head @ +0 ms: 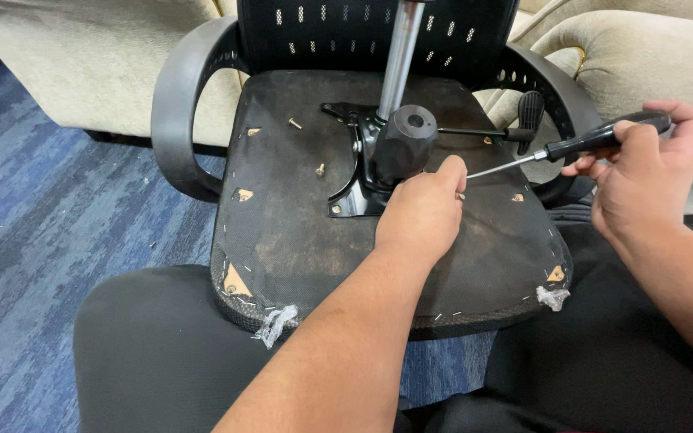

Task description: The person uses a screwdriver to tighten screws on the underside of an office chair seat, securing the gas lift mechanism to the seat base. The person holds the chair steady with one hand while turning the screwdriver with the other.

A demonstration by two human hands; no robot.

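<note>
While the left hand (423, 210) pinches a screw, the right hand's (643, 164) grip clasps the screwdriver (571, 146).

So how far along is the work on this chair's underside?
Two loose screws lie on the upturned seat base, apparently already out. The right hand drives a screwdriver toward the mechanism plate, the left hand steadying its tip. One screw remains in the plate's corner.

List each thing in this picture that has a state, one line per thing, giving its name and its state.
Office chair: upturned, underside facing up.
Screwdriver: held in right hand, tip hidden behind left hand.
Left hand: closed, resting beside the mechanism.
Two screws: loose on the underside.
Metal column: upright in the mechanism.
</note>
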